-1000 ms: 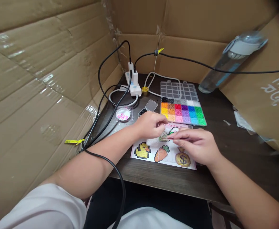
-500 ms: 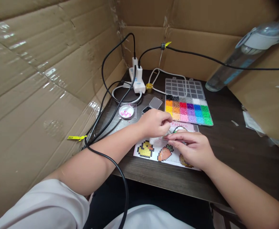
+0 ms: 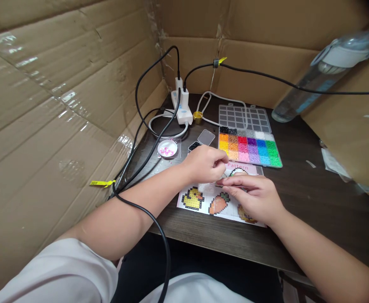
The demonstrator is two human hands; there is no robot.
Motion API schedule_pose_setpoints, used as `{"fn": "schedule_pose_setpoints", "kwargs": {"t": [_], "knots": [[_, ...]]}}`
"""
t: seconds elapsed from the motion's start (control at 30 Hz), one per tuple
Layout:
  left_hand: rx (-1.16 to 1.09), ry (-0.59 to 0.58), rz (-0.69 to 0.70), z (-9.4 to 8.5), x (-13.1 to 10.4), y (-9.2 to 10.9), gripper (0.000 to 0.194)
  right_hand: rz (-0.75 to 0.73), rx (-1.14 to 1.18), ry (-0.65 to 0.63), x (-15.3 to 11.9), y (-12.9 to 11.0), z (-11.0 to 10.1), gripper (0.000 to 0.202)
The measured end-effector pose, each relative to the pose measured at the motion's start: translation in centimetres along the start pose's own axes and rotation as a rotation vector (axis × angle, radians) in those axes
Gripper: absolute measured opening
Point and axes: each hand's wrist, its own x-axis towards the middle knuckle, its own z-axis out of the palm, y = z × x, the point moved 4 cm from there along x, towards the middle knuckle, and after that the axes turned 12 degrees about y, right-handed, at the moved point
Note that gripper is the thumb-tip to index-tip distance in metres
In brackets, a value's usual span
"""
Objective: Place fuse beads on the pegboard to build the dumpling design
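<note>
My left hand point(image 3: 205, 165) is closed in a pinch above the pattern sheet point(image 3: 184, 201); whatever its fingertips hold is hidden. Close by on its right, my right hand point(image 3: 255, 193) has thumb and fingers pressed on thin, metallic tweezers point(image 3: 234, 186), whose tip points left beneath the left hand. The sheet shows a yellow duck, a carrot and a brown figure. A clear, whitish patch point(image 3: 205, 188) lies over it under my left hand. Behind my right fingers, an outline of black beads point(image 3: 238, 170) partly shows.
Beyond the hands lies an open bead case point(image 3: 250, 145) with many colours. On the left stand a white dish point(image 3: 167, 148) of pink beads and a small box of black beads point(image 3: 194, 145). A power strip point(image 3: 181, 107), a bottle point(image 3: 317, 75) and a black cable point(image 3: 152, 219) over my left forearm are near.
Both hands keep almost the same pose and place. The whole view has shifted very slightly, with things appearing a little lower.
</note>
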Motion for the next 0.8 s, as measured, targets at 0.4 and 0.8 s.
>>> {"fn": "schedule_pose_setpoints", "kwargs": {"t": [0.4,0.8], "knots": [[-0.022,-0.010,-0.016,-0.05,0.00,0.04,0.024,0.041,-0.018,0.003,0.04,0.24,0.06,0.007],[-0.029,-0.010,-0.010,-0.07,0.05,0.04,0.025,0.030,-0.018,0.045,0.17,0.02,-0.31,0.007]]}}
